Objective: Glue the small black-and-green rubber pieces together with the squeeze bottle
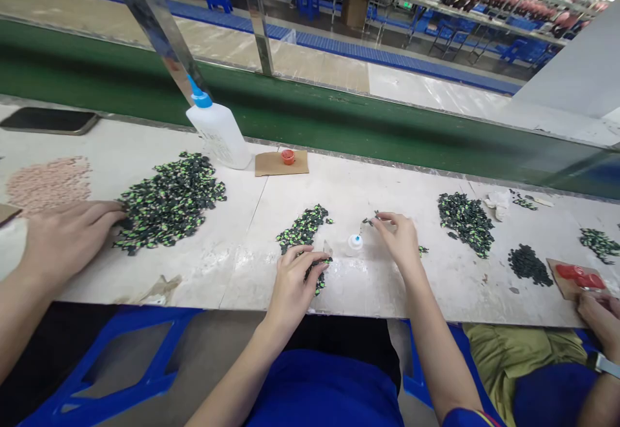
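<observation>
My left hand (294, 283) rests low over the table with its fingers curled. At its fingertips is a small black-and-green piece (328, 260), and more such pieces lie under the fingers. My right hand (400, 239) pinches a tiny dark piece (368, 221) between thumb and finger. Just below and left of that hand stands a small white bottle with a blue tip (355, 241), apart from the fingers. A pile of black-and-green pieces (304, 225) lies just beyond my left hand.
A co-worker's hand (72, 236) touches a larger black-and-green pile (169, 201). Behind stand a white squeeze bottle (220, 133) and a red cup (287, 156) on cardboard. Rightward lie dark piles (465, 223) and another person's hand (600, 314). A green ledge (300, 107) borders the table.
</observation>
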`<action>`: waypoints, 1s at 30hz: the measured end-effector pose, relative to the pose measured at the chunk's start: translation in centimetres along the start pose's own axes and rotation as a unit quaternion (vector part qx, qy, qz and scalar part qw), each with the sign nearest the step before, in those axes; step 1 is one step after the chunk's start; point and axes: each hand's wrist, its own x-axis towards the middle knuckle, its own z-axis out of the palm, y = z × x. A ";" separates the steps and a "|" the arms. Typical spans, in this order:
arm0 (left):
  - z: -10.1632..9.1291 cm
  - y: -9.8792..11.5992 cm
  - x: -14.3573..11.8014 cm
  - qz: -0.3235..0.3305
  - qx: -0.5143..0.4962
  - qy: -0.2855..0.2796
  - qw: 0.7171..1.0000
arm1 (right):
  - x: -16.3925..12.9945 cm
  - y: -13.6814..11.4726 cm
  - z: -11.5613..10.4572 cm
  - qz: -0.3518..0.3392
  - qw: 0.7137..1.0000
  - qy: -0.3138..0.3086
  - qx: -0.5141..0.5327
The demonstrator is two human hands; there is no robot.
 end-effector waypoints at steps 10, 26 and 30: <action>-0.3 0.7 -0.4 0.013 -0.040 0.029 0.999 | 1.4 0.2 2.1 0.022 0.999 0.004 0.030; -0.3 3.1 -0.3 0.081 -0.050 0.027 0.995 | -10.4 -7.9 0.5 0.127 0.937 -0.061 0.318; -0.5 3.1 -0.5 0.088 -0.043 0.024 0.995 | -10.5 -7.7 0.5 0.155 0.927 -0.056 0.336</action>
